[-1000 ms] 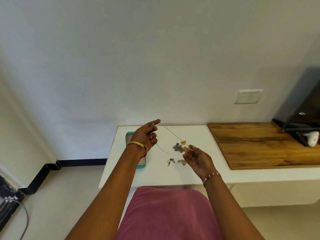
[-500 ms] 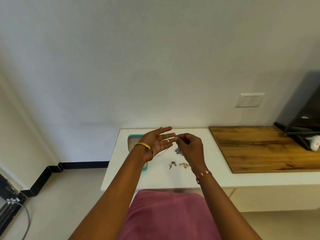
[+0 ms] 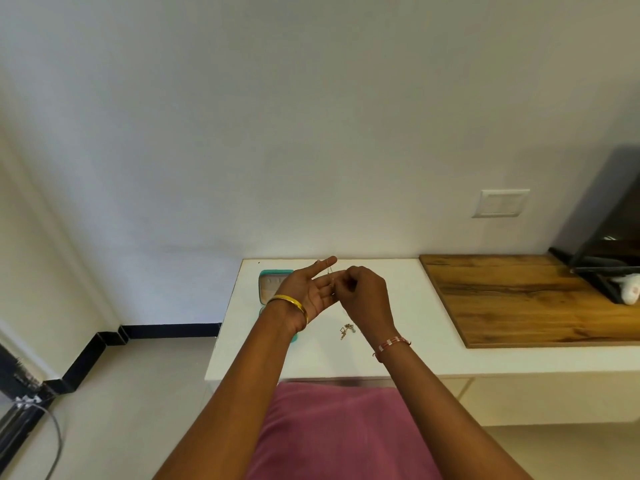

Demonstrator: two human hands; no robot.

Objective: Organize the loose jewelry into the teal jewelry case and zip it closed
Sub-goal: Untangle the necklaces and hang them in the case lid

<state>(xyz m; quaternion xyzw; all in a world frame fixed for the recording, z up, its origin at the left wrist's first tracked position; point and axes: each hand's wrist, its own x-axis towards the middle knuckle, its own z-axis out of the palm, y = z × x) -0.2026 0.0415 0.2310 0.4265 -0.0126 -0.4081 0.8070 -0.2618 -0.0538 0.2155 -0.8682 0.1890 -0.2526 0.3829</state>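
Observation:
The teal jewelry case (image 3: 270,289) lies open on the white table (image 3: 398,355), partly hidden behind my left wrist. My left hand (image 3: 308,292) is held palm up above the table with straight fingers, and a thin gold chain (image 3: 330,278) drapes across those fingers. My right hand (image 3: 363,299) meets the left fingertips and pinches the chain with curled fingers. A small gold earring piece (image 3: 347,331) lies loose on the table just below my right hand. Other loose jewelry is hidden behind my right hand.
A wooden board (image 3: 526,299) covers the table's right part. A dark stand (image 3: 609,251) with a white object (image 3: 630,289) sits at the far right. A wall switch plate (image 3: 502,202) is above. My pink-clad lap (image 3: 339,431) is below the table edge.
My hands have come together: the left palm turned up with the chain laid over its fingers, and my right hand rose from the jewelry pile to pinch the chain there.

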